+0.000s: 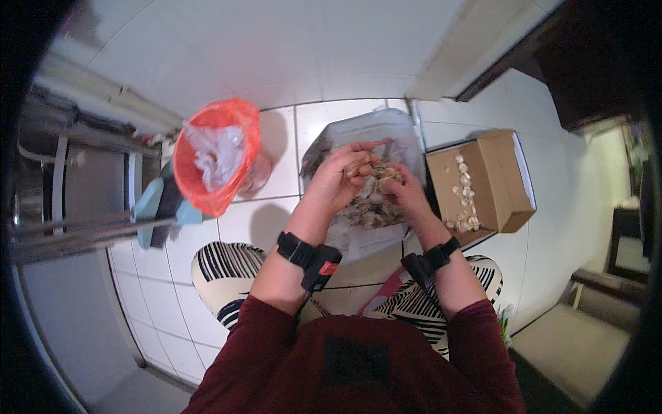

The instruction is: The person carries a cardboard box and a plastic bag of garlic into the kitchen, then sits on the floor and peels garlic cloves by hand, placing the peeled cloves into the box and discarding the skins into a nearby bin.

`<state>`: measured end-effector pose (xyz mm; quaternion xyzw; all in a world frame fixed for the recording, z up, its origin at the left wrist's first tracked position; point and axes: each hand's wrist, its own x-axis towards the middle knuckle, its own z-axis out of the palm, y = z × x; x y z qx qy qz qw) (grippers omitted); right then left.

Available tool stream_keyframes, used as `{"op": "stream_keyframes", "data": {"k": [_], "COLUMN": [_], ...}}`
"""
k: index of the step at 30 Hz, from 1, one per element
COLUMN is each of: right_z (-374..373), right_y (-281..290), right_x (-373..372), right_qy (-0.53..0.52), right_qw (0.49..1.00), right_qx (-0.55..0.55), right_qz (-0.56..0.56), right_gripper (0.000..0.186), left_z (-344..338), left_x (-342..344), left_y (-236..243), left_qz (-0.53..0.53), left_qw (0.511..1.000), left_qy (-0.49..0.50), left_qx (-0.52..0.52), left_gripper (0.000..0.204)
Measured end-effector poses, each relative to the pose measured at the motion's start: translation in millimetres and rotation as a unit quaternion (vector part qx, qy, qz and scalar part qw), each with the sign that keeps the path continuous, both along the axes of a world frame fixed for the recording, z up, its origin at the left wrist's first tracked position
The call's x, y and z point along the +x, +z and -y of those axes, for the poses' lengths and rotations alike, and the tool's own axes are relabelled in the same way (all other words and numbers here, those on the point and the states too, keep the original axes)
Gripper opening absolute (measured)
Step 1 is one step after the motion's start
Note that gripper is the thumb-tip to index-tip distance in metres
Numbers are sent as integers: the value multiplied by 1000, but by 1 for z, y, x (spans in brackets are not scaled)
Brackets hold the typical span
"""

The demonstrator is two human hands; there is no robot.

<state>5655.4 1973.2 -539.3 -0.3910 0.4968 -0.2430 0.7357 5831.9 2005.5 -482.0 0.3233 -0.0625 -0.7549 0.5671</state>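
My left hand (338, 176) is curled around a pale brown, papery piece that looks like garlic (356, 165). Close beside it, my right hand (407, 191) has its fingertips bent together; a small pale bit seems to be in them, partly hidden. Both hands hover over a heap of papery garlic skins (372, 217), which lies in a clear grey plastic bag (358, 127) spread on the floor. To the right, an open cardboard box (493, 181) holds several whitish garlic cloves (465, 193) along its inside.
A bin with a red liner (252, 148) stands at the left, with white plastic (217, 155) inside. Behind it is a light blue object (148, 207) near a metal rack (65, 231). My knees in striped trousers (227, 269) flank the bag on the white tiled floor (165, 290).
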Motion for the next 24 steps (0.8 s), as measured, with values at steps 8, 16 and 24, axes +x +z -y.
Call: {"op": "stream_keyframes", "data": {"k": [8, 16, 24], "right_z": [-15, 4, 20], "right_y": [-84, -71, -18], "right_x": [15, 23, 30], "right_qy": [44, 22, 124], "right_qw": [985, 978, 969], "right_qx": [-121, -195, -76], "right_qz": [111, 67, 200], "right_gripper": [43, 34, 44], "left_z": [44, 37, -1], "left_x": [-121, -122, -2], "left_y": [1, 4, -4], "left_qz": [50, 323, 510], "left_qw": [985, 934, 849], "left_qy": [-160, -131, -138], "left_qx": [46, -75, -10], "left_gripper": [36, 31, 17]}}
